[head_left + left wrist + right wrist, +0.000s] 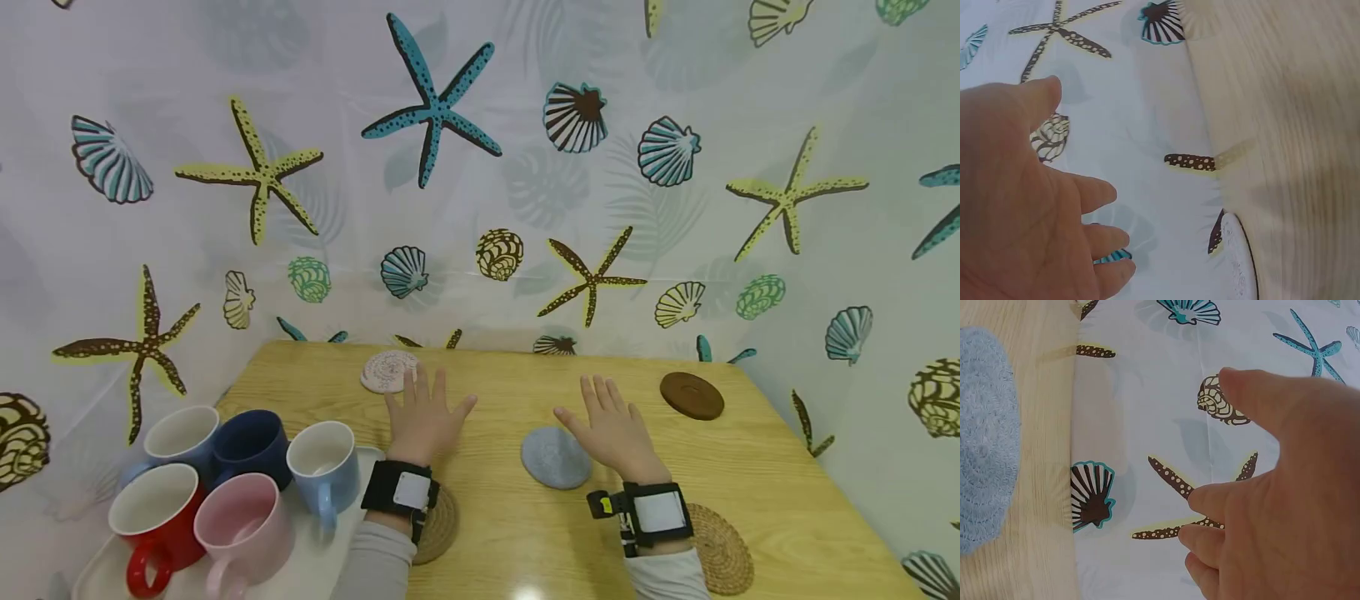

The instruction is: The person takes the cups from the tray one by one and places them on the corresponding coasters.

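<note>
My left hand [425,423] is held over the wooden table [510,533], fingers spread and holding nothing. In the head view its fingertips overlap a pale patterned round coaster [386,372], and a woven tan coaster [438,527] shows partly hidden behind the wrist. My right hand [617,433] also has its fingers extended with nothing in them. Just left of it lies a grey-blue round coaster [556,457], seen as well in the right wrist view. Below the right wrist, a second woven tan coaster [722,550] is partly covered by the arm.
At the left, a white tray [318,567] bears several mugs: a red mug [168,521], a pink mug [255,533], a dark blue mug [255,450] and light blue ones such as the light blue mug [330,467]. A brown wooden coaster [692,396] lies at the back right. Shell-printed cloth surrounds the table.
</note>
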`<control>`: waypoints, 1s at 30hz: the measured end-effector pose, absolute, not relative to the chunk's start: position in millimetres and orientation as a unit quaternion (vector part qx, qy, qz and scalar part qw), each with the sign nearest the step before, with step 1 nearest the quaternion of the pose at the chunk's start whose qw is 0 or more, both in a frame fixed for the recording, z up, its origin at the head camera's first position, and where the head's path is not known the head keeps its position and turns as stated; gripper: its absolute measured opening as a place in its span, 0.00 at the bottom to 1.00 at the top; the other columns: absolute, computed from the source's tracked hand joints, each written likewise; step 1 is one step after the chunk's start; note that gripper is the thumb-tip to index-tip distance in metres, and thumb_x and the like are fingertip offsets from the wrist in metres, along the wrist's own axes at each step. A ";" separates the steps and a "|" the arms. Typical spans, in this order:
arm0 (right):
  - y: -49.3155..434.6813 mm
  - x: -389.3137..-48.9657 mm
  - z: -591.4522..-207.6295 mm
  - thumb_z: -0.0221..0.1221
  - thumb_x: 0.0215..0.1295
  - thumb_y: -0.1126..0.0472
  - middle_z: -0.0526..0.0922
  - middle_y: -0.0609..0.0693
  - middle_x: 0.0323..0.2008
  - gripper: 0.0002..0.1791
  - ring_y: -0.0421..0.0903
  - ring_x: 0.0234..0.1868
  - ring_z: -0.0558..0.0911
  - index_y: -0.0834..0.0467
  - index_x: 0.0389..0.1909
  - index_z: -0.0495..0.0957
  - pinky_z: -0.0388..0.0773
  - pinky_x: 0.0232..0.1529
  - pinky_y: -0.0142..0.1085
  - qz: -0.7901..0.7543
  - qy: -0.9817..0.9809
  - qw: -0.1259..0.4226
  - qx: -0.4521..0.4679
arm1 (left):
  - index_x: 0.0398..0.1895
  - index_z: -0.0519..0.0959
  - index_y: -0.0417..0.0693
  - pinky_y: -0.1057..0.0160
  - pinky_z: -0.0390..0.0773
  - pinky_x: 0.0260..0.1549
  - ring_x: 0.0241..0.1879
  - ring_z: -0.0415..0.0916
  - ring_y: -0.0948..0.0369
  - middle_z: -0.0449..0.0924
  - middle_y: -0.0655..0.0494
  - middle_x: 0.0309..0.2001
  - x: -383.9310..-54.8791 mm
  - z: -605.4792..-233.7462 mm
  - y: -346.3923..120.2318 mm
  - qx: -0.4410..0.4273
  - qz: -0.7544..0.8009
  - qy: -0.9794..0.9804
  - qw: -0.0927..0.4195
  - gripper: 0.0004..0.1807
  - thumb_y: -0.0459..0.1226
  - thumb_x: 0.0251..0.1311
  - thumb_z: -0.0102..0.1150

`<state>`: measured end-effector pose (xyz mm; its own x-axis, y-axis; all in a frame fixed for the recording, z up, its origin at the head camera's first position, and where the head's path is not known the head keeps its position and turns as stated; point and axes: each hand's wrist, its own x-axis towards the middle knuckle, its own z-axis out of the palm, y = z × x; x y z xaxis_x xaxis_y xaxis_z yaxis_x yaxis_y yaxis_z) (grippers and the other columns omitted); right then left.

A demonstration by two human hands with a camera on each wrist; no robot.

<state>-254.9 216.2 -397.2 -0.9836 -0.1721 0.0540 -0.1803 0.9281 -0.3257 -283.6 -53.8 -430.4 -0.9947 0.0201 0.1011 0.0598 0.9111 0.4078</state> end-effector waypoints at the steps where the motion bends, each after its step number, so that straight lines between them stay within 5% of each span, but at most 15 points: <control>1: 216.2 -254.7 -396.4 0.32 0.61 0.26 0.44 0.66 0.75 0.52 0.66 0.76 0.43 0.61 0.73 0.41 0.41 0.68 0.68 0.169 -0.981 0.013 0.090 | 0.74 0.49 0.49 0.30 0.37 0.67 0.76 0.36 0.41 0.42 0.37 0.76 -288.9 -430.8 -53.2 -0.015 -0.208 -0.977 0.042 0.46 0.68 0.60 0.31; 17: 214.6 -249.3 -397.7 0.32 0.61 0.26 0.44 0.65 0.76 0.51 0.65 0.76 0.41 0.59 0.74 0.41 0.41 0.68 0.68 0.193 -0.977 0.024 0.091 | 0.72 0.48 0.37 0.31 0.37 0.67 0.75 0.40 0.39 0.44 0.34 0.75 -366.4 -466.4 -67.2 0.118 -0.137 -0.979 -0.089 0.49 0.66 0.61 0.31; 30: 212.6 -253.4 -396.1 0.35 0.62 0.28 0.46 0.64 0.76 0.49 0.64 0.77 0.41 0.58 0.74 0.43 0.41 0.69 0.66 0.203 -0.974 0.028 0.098 | 0.72 0.43 0.33 0.30 0.34 0.66 0.74 0.36 0.35 0.40 0.28 0.74 -369.4 -471.3 -85.4 0.171 -0.190 -0.963 -0.087 0.49 0.63 0.62 0.36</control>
